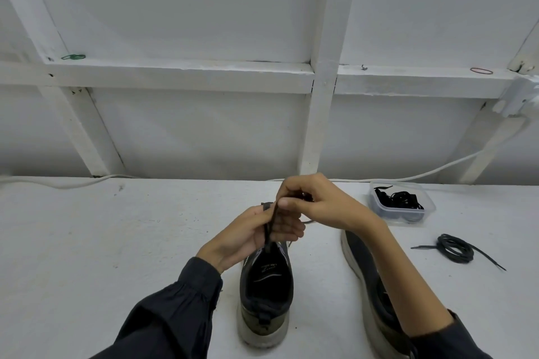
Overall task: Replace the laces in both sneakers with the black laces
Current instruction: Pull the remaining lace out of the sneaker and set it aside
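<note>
Right fingers: the fingertips [287,203] of the right hand [318,201] were curled in, thumb pressed to forefinger, pinching the upper part of a thin black lace [267,232]
Left fingers: those of the left hand [256,234] were curled round the same lace lower down, just below the right hand and touching it
Lace: it ran taut and nearly upright from the throat of the shoe up through both hands; its top end was hidden among the right fingers, and which eyelets it had passed could not be told
Centre sneaker: a dark grey fabric sneaker with an olive heel and off-white sole [265,294] stood upright on the table, heel towards the camera, directly under the hands
Second sneaker: a matching dark sneaker [361,259] lay just to the right, its pale sole edge showing, largely hidden by the right forearm
Sleeves: dark long sleeves [163,315] – the right forearm was bare almost to the elbow
Spare laces: a coiled bundle of black lace [455,248] lay loose on the table, right of the second sneaker; beyond it a small clear plastic tub [428,211] held more tangled black laces
Table: a white painted tabletop [116,242], with a white cable [58,182] along its back edge
Wall: white framed panels – green rubber bands [73,57] and a red rubber band [481,70] rested on the ledge
</note>
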`<state>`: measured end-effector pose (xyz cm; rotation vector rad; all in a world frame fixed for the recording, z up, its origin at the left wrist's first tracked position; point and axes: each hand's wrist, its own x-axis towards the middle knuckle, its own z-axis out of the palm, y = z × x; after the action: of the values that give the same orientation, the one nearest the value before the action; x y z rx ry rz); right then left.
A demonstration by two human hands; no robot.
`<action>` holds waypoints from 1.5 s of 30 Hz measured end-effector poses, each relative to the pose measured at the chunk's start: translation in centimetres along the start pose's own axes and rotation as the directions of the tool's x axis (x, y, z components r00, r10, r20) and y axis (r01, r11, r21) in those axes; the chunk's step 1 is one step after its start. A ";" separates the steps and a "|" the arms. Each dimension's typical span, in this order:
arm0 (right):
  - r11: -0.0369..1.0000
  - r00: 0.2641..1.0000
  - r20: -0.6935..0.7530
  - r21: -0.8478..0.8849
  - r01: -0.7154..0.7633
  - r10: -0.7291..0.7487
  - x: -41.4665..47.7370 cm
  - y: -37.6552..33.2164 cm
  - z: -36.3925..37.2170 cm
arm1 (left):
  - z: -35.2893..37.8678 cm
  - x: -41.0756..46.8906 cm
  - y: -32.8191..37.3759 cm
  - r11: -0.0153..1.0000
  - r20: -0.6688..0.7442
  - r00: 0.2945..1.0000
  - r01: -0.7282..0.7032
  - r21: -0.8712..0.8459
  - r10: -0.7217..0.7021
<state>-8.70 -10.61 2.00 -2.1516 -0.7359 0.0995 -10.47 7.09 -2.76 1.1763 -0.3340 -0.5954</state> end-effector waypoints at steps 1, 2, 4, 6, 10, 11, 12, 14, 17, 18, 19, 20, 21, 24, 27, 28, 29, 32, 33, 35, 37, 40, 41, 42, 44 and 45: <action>1.000 1.000 -0.010 -0.004 0.009 -0.009 0.2 0.0 0.0 | 0.1 0.0 -0.1 0.999 -0.018 1.000 -0.002 -0.044 0.002; 1.000 1.000 -0.018 -0.006 0.019 -0.019 0.3 0.0 0.1 | 0.1 0.0 -0.1 0.996 -0.026 1.000 -0.002 -0.087 0.000; 1.000 0.999 -0.029 -0.002 0.031 -0.031 0.6 0.0 0.2 | 0.2 -0.1 -0.1 0.987 -0.034 0.999 0.025 -0.159 -0.031; 0.999 0.998 -0.040 0.001 0.044 -0.044 0.8 0.0 0.3 | 0.2 -0.1 -0.1 0.981 -0.034 0.997 0.056 -0.186 -0.063; 0.998 0.996 -0.068 0.040 0.055 -0.052 1.2 0.4 0.5 | 0.4 -0.2 0.0 0.978 -0.025 0.996 0.075 -0.194 -0.081; 0.997 0.996 -0.075 0.060 0.050 -0.045 1.3 0.5 0.6 | 0.4 -0.2 0.1 0.978 -0.027 0.996 0.081 -0.191 -0.087; 0.996 0.996 -0.082 0.084 0.044 -0.037 1.4 0.7 0.7 | 0.5 -0.2 0.1 0.979 -0.024 0.995 0.086 -0.185 -0.092; 0.991 0.995 -0.098 0.129 0.035 -0.022 1.7 1.1 0.8 | 0.6 -0.2 0.2 0.982 -0.006 0.996 0.088 -0.169 -0.091; 0.979 0.996 -0.091 0.202 0.000 0.019 1.9 1.8 1.2 | 0.6 -0.1 0.1 0.984 0.020 0.997 0.077 -0.163 -0.075; 0.970 0.996 -0.078 0.241 -0.021 0.041 1.9 2.1 1.5 | 0.6 0.0 0.0 0.987 0.024 0.998 0.063 -0.147 -0.061; 0.957 0.996 -0.065 0.286 -0.044 0.065 1.9 2.4 1.7 | 0.6 0.0 -0.1 0.992 0.029 0.999 0.046 -0.121 -0.043; 0.944 0.995 -0.057 0.325 -0.062 0.084 1.9 2.8 2.0 | 0.6 0.0 -0.1 0.996 0.033 0.999 0.028 -0.088 -0.026; 0.932 0.994 -0.050 0.354 -0.074 0.098 1.8 3.1 2.3 | 0.6 0.1 -0.2 0.998 0.041 0.999 0.013 -0.057 -0.011; 0.920 0.988 -0.031 0.369 -0.128 0.150 1.5 4.1 3.2 | 0.3 0.2 -0.1 1.000 0.067 0.998 -0.018 -0.022 0.019; 0.932 0.978 -0.034 0.312 -0.184 0.205 0.7 5.0 4.5 | -0.1 0.5 0.4 0.994 0.041 0.997 -0.057 -0.088 0.061; 0.938 0.975 -0.030 0.282 -0.203 0.220 0.4 5.2 5.0 | -0.3 0.5 0.6 0.991 0.022 0.997 -0.071 -0.117 0.074; 0.943 0.973 -0.022 0.251 -0.217 0.230 0.1 5.3 5.4 | -0.5 0.7 0.8 0.987 0.001 0.996 -0.083 -0.137 0.084; 0.970 0.982 0.025 0.150 -0.190 0.189 -0.7 5.0 5.9 | -0.9 0.8 0.9 0.983 -0.033 0.995 -0.100 -0.157 0.096; 0.983 0.987 0.058 0.097 -0.154 0.149 -1.0 4.6 5.8 | -1.0 0.9 0.8 0.981 -0.034 0.995 -0.101 -0.165 0.096; 0.992 0.983 0.141 -0.001 -0.122 0.121 -1.4 3.9 5.4 | -1.0 0.9 0.6 0.977 -0.038 0.994 -0.103 -0.186 0.098; 0.992 0.973 0.198 -0.072 -0.107 0.120 -1.6 3.3 4.8 | -1.0 0.9 0.4 0.971 -0.048 0.991 -0.129 -0.202 0.122; 0.989 0.962 0.247 -0.119 -0.087 0.115 -1.9 2.5 4.0 | -0.9 1.1 0.4 0.965 -0.057 0.983 -0.184 -0.184 0.177; 0.989 0.959 0.258 -0.119 -0.085 0.113 -2.0 2.2 3.8 | -0.9 1.2 0.4 0.965 -0.069 0.978 -0.204 -0.168 0.195; 0.990 0.956 0.270 -0.105 -0.091 0.117 -2.1 1.8 3.6 | -0.9 1.3 0.5 0.963 -0.087 0.974 -0.223 -0.154 0.211; 0.992 0.955 0.270 -0.054 -0.110 0.121 -2.3 1.0 3.2 | -1.2 1.5 0.8 0.956 -0.122 0.963 -0.257 -0.139 0.241; 0.992 0.959 0.253 -0.032 -0.119 0.123 -2.4 0.6 3.0 | -1.5 1.5 1.0 0.955 -0.129 0.959 -0.270 -0.126 0.254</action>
<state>-11.34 -10.16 -0.82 -2.2234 -0.7504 0.4437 -8.20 7.57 -2.47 1.0024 -0.3398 -0.3144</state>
